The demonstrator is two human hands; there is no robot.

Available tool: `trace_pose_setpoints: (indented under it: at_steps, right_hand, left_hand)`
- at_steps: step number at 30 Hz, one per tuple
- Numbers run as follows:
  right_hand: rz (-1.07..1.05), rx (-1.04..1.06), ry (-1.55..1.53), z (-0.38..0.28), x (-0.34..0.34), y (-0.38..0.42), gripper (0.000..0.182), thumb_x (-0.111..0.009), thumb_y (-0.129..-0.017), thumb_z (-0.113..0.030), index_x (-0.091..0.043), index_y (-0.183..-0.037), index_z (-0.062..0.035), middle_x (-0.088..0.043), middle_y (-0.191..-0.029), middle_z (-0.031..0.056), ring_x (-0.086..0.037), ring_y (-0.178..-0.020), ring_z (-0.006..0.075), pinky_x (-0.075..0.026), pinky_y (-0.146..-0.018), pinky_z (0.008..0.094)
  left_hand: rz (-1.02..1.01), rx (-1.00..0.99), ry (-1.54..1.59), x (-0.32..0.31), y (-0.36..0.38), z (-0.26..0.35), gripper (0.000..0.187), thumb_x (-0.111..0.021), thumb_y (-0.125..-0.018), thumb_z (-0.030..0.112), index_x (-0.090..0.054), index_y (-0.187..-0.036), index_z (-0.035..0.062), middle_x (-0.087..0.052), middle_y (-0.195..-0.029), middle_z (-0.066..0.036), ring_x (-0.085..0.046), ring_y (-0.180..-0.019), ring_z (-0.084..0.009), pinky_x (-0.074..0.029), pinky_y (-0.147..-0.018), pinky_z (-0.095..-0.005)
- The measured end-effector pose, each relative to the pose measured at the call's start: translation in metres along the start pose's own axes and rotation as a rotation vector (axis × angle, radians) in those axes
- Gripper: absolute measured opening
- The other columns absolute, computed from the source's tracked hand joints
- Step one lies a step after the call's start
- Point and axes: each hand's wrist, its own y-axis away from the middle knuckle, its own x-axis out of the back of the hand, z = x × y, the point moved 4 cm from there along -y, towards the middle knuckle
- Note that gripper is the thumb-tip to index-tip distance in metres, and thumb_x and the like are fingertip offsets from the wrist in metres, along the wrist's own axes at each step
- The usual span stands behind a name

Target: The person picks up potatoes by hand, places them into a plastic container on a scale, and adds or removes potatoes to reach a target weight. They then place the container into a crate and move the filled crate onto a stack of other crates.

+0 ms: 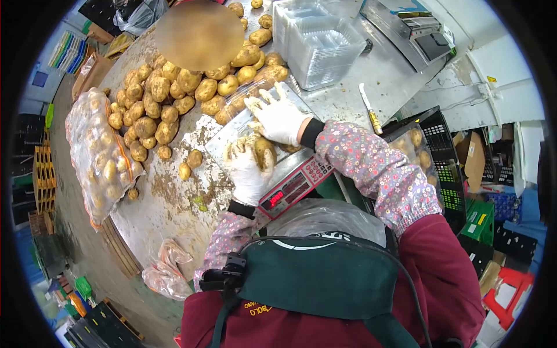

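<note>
Both my hands wear white gloves with dirt on the fingertips. My left hand curls around a brown potato above the weighing scale, whose red display is lit. Just ahead, my right hand has its fingers stretched and spread over a clear plastic container on the scale. Another potato shows below my right wrist. Whatever lies beneath my right palm is hidden.
A big potato pile covers the metal table's far left. Beside it lies a net bag of potatoes. Stacked clear containers stand at the back, with a knife and a sealing machine to the right. A black crate holds bagged potatoes.
</note>
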Motion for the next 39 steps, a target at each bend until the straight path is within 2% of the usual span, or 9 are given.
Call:
trace_pose_setpoints:
  at_steps: [6,14,18,21,24,27,31,34,39]
  right_hand:
    - [0.263,0.150,-0.268,-0.012,-0.011,0.025,0.037,-0.058,-0.083,-0.017,-0.063,-0.116,-0.0018,-0.065,-0.110,0.0169,-0.059,-0.110,0.0333,-0.041,-0.103,0.0442]
    - [0.125,0.028,-0.264,-0.006,-0.008,0.032,0.043,-0.059,-0.085,-0.017,-0.057,-0.127,-0.0122,-0.061,-0.124,0.0151,-0.056,-0.119,0.0319,-0.026,-0.115,0.0534]
    - [0.384,-0.220,-0.921,0.042,0.028,0.053,0.041,-0.041,-0.104,-0.029,-0.059,-0.128,-0.0013,-0.062,-0.129,0.0143,-0.054,-0.123,0.0268,-0.037,-0.109,0.0337]
    - [0.686,-0.535,-1.281,0.087,0.035,0.103,0.045,-0.040,-0.106,-0.031,-0.059,-0.126,0.0047,-0.063,-0.125,0.0137,-0.059,-0.117,0.0211,-0.041,-0.106,0.0352]
    - [0.477,-0.813,-1.530,0.102,-0.020,0.154,0.043,-0.047,-0.103,-0.036,-0.064,-0.113,0.0014,-0.071,-0.101,0.0124,-0.068,-0.086,0.0154,-0.054,-0.079,0.0289]
    - [-0.079,-1.010,-1.692,0.071,-0.025,0.174,0.054,-0.049,-0.099,-0.050,-0.068,-0.100,-0.0002,-0.071,-0.080,0.0108,-0.067,-0.064,0.0178,-0.055,-0.060,0.0279]
    - [-0.132,-0.851,-1.811,0.026,-0.015,0.175,0.030,-0.063,-0.096,-0.029,-0.065,-0.105,-0.0005,-0.070,-0.086,0.0099,-0.068,-0.072,0.0164,-0.056,-0.067,0.0288]
    - [-0.006,-0.760,-1.987,0.022,-0.039,0.186,0.021,-0.065,-0.094,-0.012,-0.062,-0.111,-0.0009,-0.068,-0.096,0.0086,-0.067,-0.081,0.0147,-0.056,-0.073,0.0281]
    - [0.043,-0.804,-1.971,0.015,-0.029,0.184,0.020,-0.065,-0.091,-0.005,-0.060,-0.110,0.0000,-0.067,-0.096,0.0078,-0.066,-0.082,0.0146,-0.055,-0.075,0.0278]
  left_hand:
    - [-0.029,-0.005,-0.275,0.012,-0.002,-0.003,0.044,-0.059,-0.086,0.041,-0.062,-0.109,0.0032,-0.058,-0.112,-0.022,-0.052,-0.110,-0.0378,-0.034,-0.099,-0.0536]
    - [0.353,0.153,-0.188,-0.012,0.000,-0.036,0.055,-0.061,-0.093,0.035,-0.053,-0.130,-0.0045,-0.055,-0.127,-0.029,-0.051,-0.120,-0.0399,-0.040,-0.103,-0.0463]
    - [-0.074,0.792,1.199,-0.021,-0.024,-0.075,0.046,-0.047,-0.103,0.034,-0.054,-0.128,-0.0035,-0.067,-0.112,-0.015,-0.063,-0.094,-0.0185,-0.048,-0.089,-0.0315]
    - [-0.313,0.780,1.440,-0.040,-0.045,-0.090,0.057,-0.038,-0.103,0.048,-0.051,-0.132,0.0000,-0.064,-0.119,-0.018,-0.060,-0.112,-0.0232,-0.046,-0.096,-0.0354]
    - [-0.147,0.599,1.870,-0.018,-0.066,-0.059,0.058,-0.039,-0.103,0.048,-0.050,-0.132,-0.0004,-0.064,-0.119,-0.019,-0.058,-0.116,-0.0250,-0.045,-0.099,-0.0364]
    - [-0.280,0.532,1.493,0.011,-0.044,-0.049,0.045,-0.059,-0.096,0.033,-0.053,-0.127,0.0010,-0.060,-0.123,-0.019,-0.056,-0.114,-0.0284,-0.041,-0.104,-0.0399]
    - [0.010,0.168,0.254,0.035,0.024,-0.032,0.051,-0.078,-0.082,0.021,-0.053,-0.119,-0.0028,-0.053,-0.126,-0.023,-0.051,-0.118,-0.0285,-0.041,-0.102,-0.0418]
    - [-0.373,0.918,1.109,0.007,0.069,-0.046,0.034,-0.067,-0.092,0.013,-0.052,-0.119,-0.0010,-0.065,-0.092,-0.011,-0.067,-0.080,-0.0239,-0.056,-0.077,-0.0346]
    - [-0.063,0.851,1.340,-0.010,0.091,-0.046,0.023,-0.064,-0.094,0.013,-0.057,-0.112,-0.0002,-0.068,-0.086,-0.011,-0.070,-0.074,-0.0224,-0.057,-0.068,-0.0325]
